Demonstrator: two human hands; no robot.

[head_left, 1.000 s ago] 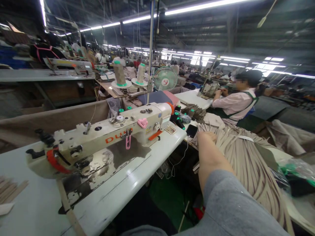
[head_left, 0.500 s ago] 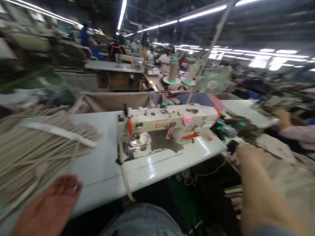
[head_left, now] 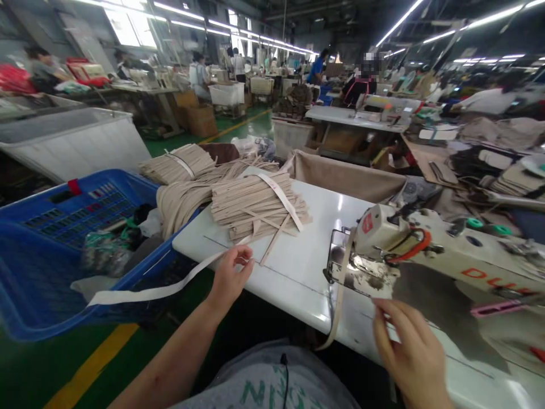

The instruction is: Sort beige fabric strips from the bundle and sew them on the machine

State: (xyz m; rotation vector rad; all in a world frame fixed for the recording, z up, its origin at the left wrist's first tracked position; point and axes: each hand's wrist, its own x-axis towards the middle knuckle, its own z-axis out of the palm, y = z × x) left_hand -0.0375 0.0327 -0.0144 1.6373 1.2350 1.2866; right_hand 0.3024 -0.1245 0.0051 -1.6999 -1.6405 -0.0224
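Left hand (head_left: 230, 278): thumb and fingers pinching a pale webbing strip (head_left: 170, 283) near its end. Long axis running from the fingers leftward and slightly down, free end out in front of a blue plastic crate (head_left: 106, 184). Strip well apart from the machine.

Right hand (head_left: 404, 346): fingers loosely spread and curled, nothing pinched, tips near but not touching a beige strap (head_left: 339, 301). Strap lying to the left of those fingertips, near-vertical, hanging from the front of a sewing machine head (head_left: 426, 244) and curving down past the edge of the white sewing table (head_left: 323, 227). Upper end clamped or merely draped: cannot tell from this view.

Right hand nearer the strap. Left hand nearer the crate and a bundle of beige strips (head_left: 255, 204), tied with a white band (head_left: 281, 199), on the table.
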